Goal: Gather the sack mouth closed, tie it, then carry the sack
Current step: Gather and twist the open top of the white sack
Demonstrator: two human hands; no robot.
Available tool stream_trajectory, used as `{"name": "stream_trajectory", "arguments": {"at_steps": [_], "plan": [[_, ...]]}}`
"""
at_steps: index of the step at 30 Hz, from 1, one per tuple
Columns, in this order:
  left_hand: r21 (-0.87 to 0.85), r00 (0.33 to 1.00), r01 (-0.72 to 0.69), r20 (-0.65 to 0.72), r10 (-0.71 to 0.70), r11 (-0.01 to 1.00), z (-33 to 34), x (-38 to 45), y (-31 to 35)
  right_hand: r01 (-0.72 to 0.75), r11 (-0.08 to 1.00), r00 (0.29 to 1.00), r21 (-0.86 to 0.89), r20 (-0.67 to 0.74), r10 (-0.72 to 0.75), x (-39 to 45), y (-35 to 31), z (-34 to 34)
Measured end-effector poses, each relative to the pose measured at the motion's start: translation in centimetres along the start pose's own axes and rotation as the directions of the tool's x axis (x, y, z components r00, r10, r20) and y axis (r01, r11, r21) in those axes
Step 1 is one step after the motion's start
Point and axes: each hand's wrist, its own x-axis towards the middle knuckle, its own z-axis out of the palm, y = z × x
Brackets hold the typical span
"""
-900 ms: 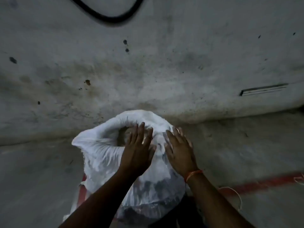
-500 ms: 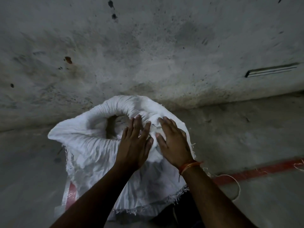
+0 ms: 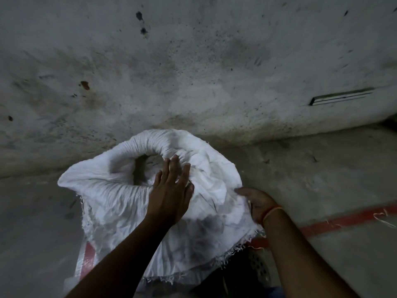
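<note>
A white woven sack [image 3: 111,201] stands on the floor against the wall. Its top edge is rolled down and frayed, and its mouth [image 3: 139,168] gapes open at the upper left. My left hand [image 3: 169,196] lies flat on the crumpled fabric just right of the mouth, fingers straight. My right hand [image 3: 257,203], with an orange thread at the wrist, is at the sack's right side. Its thumb lies on top of the folded fabric and its fingers are hidden beneath it, gripping that fold.
A stained concrete wall [image 3: 193,72] rises right behind the sack, with a narrow slot [image 3: 341,96] at the right. A red line [image 3: 343,220] crosses the grey floor, with thin loose string [image 3: 382,218] on it. A dark perforated object [image 3: 257,265] shows under the sack's near edge.
My right hand left the top of the sack and dropped to its right side, taking hold of the folded fabric. My left hand stayed flat near the mouth.
</note>
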Motion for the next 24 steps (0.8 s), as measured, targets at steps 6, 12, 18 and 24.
{"name": "stream_trajectory", "arguments": {"at_steps": [6, 12, 18, 24], "plan": [[-0.016, 0.994, 0.064, 0.09, -0.062, 0.998, -1.9, 1.4, 1.0, 0.433, 0.899, 0.899, -0.071, -0.032, -0.436, -5.4, -5.9, 2.1], [-0.212, 0.961, 0.02, -0.266, -0.077, 0.977, -8.6, 5.1, 4.5, 0.698, 0.457, 0.506, -0.551, -0.071, -0.86, -9.7, -9.2, 2.3], [-0.248, 0.799, -0.601, -0.217, 0.561, 0.759, -12.4, 11.1, 8.5, 0.817, 0.313, 0.39, -0.485, 0.063, -0.919, -11.8, -10.1, 3.0], [-0.224, 0.745, -0.63, 0.097, 0.661, 0.743, -14.6, 14.9, 11.3, 0.845, 0.351, 0.4, -0.404, 0.042, -0.915, -12.0, -10.5, 3.1]]}}
